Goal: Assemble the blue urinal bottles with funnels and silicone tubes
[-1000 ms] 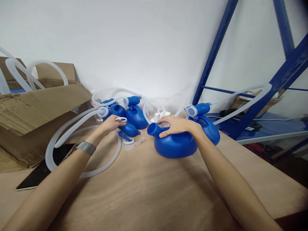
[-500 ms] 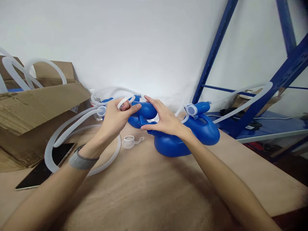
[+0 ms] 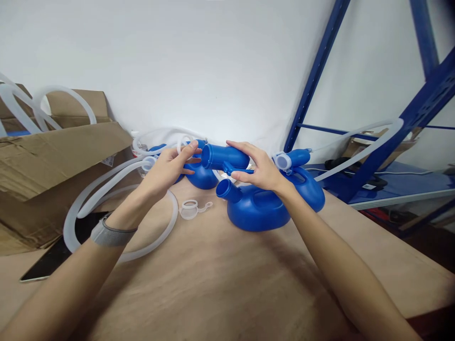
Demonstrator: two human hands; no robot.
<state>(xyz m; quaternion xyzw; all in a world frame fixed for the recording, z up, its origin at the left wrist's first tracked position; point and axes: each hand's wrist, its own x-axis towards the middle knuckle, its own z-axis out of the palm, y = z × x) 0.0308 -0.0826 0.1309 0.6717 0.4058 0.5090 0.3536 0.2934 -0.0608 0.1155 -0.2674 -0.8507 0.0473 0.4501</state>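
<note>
My right hand [image 3: 261,168] grips a blue plastic tube-shaped piece [image 3: 231,157] with a side handle. Its round open mouth faces left, toward my left hand [image 3: 172,166]. A thin white ring [image 3: 184,141] is held at the thumb and forefinger of that hand, partly hidden by them; the other fingers are spread near the mouth. Below the piece, a blue bottle [image 3: 258,210] lies with its open neck [image 3: 227,189] pointing left. On the table in front sits a translucent cap with a strap [image 3: 190,209].
A cardboard box [image 3: 64,166] with white tubes stands left, a dark phone [image 3: 46,263] beside it. A white hose [image 3: 174,215] curls across the table. Another blue bottle [image 3: 313,196] with a capped spout and hose lies right, near a blue metal shelf [image 3: 391,182].
My left hand has drawn back left from the blue piece, uncovering its open mouth. The right hand has moved slightly right and turned the piece.
</note>
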